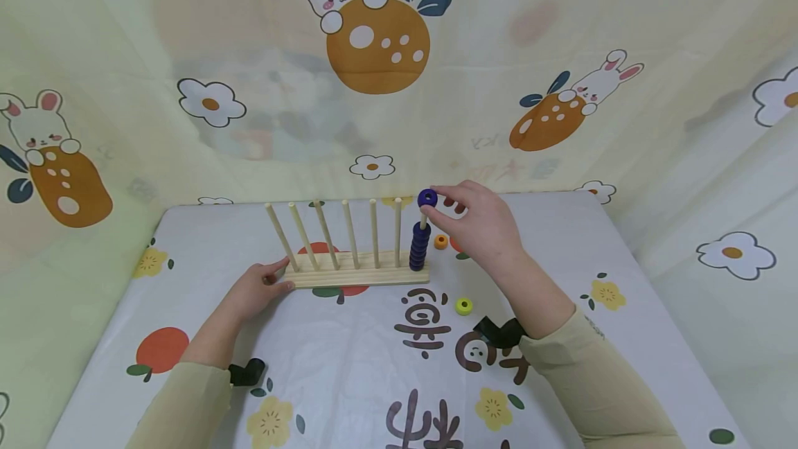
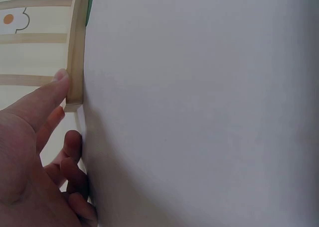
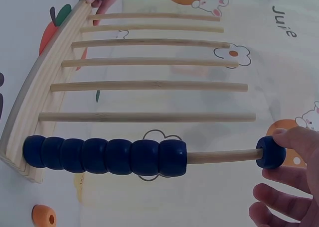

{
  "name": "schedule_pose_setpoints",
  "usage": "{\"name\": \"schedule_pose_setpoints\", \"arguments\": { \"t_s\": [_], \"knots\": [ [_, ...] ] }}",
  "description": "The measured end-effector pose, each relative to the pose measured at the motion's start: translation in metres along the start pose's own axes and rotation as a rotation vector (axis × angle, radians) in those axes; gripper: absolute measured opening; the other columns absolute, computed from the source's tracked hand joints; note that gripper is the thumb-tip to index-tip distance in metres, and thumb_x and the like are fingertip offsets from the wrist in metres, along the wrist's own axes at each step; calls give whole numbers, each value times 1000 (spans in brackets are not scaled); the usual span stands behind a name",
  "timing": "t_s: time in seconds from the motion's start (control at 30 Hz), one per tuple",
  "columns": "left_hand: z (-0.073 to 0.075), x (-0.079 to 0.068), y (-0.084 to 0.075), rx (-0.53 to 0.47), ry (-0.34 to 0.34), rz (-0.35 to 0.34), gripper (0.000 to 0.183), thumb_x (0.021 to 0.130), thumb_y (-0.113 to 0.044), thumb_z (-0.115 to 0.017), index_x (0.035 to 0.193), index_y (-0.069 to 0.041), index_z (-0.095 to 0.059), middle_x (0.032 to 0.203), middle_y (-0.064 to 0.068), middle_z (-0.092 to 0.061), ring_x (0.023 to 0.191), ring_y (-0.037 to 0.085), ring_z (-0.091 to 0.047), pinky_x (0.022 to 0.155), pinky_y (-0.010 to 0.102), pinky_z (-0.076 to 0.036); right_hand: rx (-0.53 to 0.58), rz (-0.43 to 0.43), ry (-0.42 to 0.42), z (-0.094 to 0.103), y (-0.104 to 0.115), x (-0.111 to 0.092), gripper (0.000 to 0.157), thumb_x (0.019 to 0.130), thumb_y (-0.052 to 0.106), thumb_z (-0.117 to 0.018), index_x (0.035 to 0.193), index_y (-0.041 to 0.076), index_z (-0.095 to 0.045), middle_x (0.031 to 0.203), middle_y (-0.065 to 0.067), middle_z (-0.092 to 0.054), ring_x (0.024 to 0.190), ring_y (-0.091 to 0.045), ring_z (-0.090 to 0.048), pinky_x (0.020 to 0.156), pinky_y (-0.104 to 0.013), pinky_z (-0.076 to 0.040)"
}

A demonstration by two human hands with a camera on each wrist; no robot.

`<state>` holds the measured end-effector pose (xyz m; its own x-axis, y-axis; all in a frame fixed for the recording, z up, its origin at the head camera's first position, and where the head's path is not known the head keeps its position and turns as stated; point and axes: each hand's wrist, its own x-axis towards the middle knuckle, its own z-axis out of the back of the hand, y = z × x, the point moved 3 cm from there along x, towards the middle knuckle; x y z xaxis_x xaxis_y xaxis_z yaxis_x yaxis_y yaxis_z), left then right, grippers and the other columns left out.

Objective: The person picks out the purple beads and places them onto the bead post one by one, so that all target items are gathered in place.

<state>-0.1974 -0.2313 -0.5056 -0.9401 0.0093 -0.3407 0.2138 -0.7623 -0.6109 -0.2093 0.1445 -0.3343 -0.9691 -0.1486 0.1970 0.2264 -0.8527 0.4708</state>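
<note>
A wooden peg stand (image 1: pixel 355 279) with a row of upright pegs rests on the table. My left hand (image 1: pixel 252 289) grips the left end of its base, thumb at the front edge. At the right end, my right hand (image 1: pixel 489 227) pinches a dark blue bead (image 3: pixel 273 155) between thumb and index finger, right at the tip of the rightmost peg. Lower on that same peg sits a stack of several dark blue beads (image 3: pixel 118 156), with bare peg between the stack and the held bead. All the other pegs are bare.
An orange bead (image 1: pixel 440 242) lies just right of the stand's right end. Nearer to me, a yellow-green bead (image 1: pixel 463 308) lies on the printed tablecloth (image 1: pixel 337 380). A printed curtain (image 1: pixel 268 151) hangs behind the table.
</note>
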Motion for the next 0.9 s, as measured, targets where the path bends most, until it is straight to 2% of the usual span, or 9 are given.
{"name": "schedule_pose_setpoints", "arguments": {
  "t_s": [0.53, 0.9],
  "knots": [
    [0, 0, 0, 1, 5, 0, 69, 92, -35, -71, 151, -17, -40, 114, 20, -49, 101, 32, -45, 84, 47, -41, 18, 7, -18, -2, -3, -2, 47, 91, 46, -69, 130, 20, -67, 99, -2, -62, 92, -22, -56, 73, -37, -47],
    [-2, 3, 3, 11, 0, 0, 71, 92, -37, -71, 152, -19, -39, 115, 19, -49, 102, 32, -46, 86, 47, -42, 45, 23, -35, -5, -13, -4, 48, 91, 46, -69, 131, 19, -67, 109, -1, -64, 99, -24, -56, 79, -40, -47]
  ]
}}
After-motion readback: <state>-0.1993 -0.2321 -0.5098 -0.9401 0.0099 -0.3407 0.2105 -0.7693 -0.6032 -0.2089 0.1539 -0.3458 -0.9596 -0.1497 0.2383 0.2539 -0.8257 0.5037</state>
